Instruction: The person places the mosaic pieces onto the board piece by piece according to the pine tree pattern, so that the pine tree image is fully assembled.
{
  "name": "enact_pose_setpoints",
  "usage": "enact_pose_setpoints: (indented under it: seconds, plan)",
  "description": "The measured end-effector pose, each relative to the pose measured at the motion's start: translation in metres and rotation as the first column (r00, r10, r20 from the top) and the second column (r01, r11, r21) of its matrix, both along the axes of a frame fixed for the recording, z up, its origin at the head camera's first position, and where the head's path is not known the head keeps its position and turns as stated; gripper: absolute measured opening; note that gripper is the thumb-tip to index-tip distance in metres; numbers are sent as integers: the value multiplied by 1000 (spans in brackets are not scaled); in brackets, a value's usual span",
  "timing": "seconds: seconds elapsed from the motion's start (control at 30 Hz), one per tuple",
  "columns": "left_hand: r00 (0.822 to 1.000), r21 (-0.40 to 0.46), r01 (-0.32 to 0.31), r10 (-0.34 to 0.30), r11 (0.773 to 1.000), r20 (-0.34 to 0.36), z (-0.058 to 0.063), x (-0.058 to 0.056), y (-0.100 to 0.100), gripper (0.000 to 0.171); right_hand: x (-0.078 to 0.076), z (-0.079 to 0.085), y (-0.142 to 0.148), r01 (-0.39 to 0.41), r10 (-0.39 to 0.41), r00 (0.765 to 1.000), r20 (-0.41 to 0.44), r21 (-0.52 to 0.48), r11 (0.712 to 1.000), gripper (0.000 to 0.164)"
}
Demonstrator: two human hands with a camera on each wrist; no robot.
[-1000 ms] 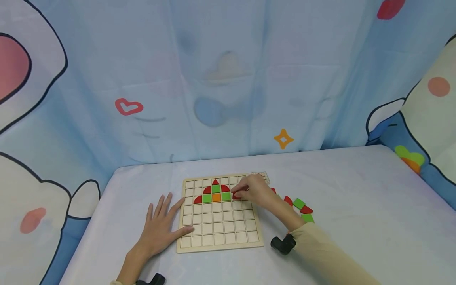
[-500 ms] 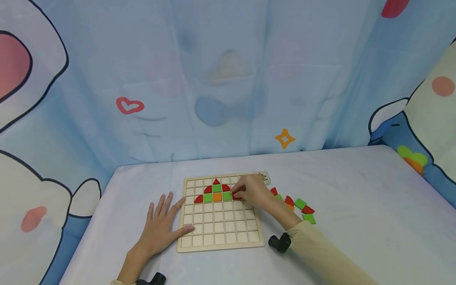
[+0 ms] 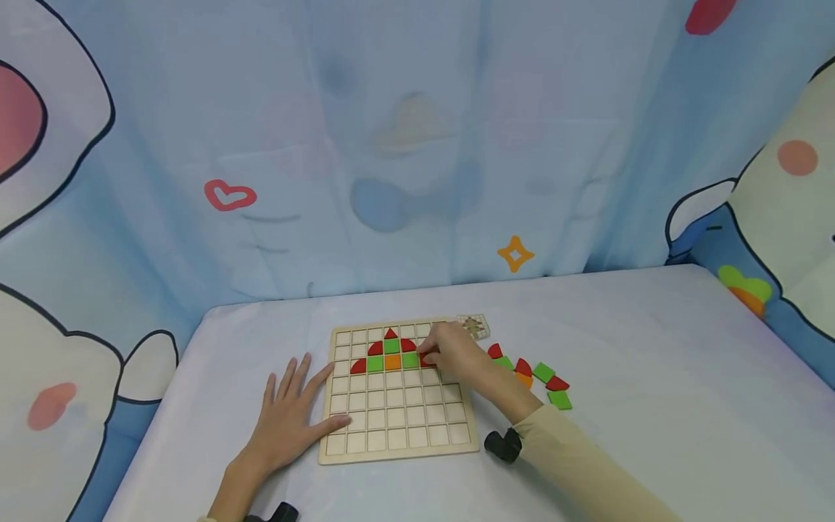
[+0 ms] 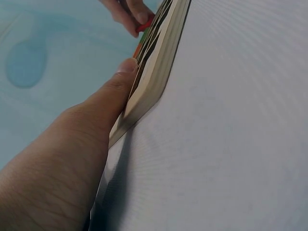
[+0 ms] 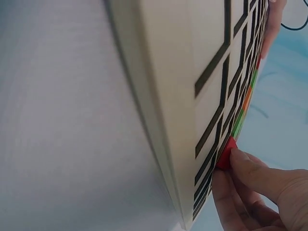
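Observation:
A square wooden grid board [image 3: 394,417] lies on the table with flat coloured tiles set in its upper cells. A red triangle [image 3: 391,334] tops a green square [image 3: 391,346] between two red rounded-edge tiles; below run red, green, orange [image 3: 392,362] and green. At the right end of that lower row, my right hand [image 3: 457,355] pinches a red tile [image 5: 226,155] between thumb and fingers, right at the grid. My left hand [image 3: 287,417] lies with fingers spread at the board's left side, its thumb [image 4: 126,67] on the edge and forefinger tip at the rim.
Right of the board, loose red, green [image 3: 559,400] and orange tiles lie scattered, partly behind the right forearm. A small patterned grid card [image 3: 474,326] sits at the board's far right corner. A blue cartoon curtain [image 3: 417,145] hangs behind the table.
The red tile under my right fingers sits more in line with the row than a second ago. My left hand stays in place. The head view has shifted slightly.

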State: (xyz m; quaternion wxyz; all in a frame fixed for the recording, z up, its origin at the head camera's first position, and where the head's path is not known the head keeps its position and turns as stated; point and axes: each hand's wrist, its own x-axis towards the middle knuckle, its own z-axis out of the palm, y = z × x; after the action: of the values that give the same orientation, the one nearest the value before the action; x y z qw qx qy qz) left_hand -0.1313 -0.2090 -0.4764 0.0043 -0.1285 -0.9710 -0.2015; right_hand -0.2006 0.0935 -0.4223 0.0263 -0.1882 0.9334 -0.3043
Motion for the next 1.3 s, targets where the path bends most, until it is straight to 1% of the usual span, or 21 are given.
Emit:
enact_pose_setpoints:
  seconds: [0.2,0.43,0.67,0.83,0.97,1.03,1.1,1.23,1.3]
  plan:
    - [1000,6,0,0,1000,7,2,2,1,93,4,2,-3,-6,6,1000,9,19,1000,17]
    - [1000,4,0,0,1000,6,3,1,1,93,3,1,-4,-10,10,1000,13,28,1000,16]
    - [1000,8,3,-3,1000,-2,2,2,1,93,5,0,-5,-34,36,999,-31,42,999,14]
    - [1000,13,5,-5,1000,-8,2,2,1,93,5,-1,-4,-31,33,998,-56,49,998,12]
    - [1000,9,4,-4,1000,-14,2,1,1,93,4,-3,0,-41,43,998,-56,23,999,14]
    - [1000,5,2,-2,1000,-17,1,0,1,93,3,-3,4,-65,65,997,-46,1,998,15]
    - [1000,2,0,0,1000,-20,0,0,0,93,3,-2,9,-107,106,994,-31,-21,994,18]
    - [1000,6,-3,3,1000,-13,0,1,0,93,4,1,25,-187,188,982,4,-80,979,22]
    - [1000,6,-2,2,1000,-10,0,0,0,93,6,3,34,-203,209,977,36,-129,971,22]
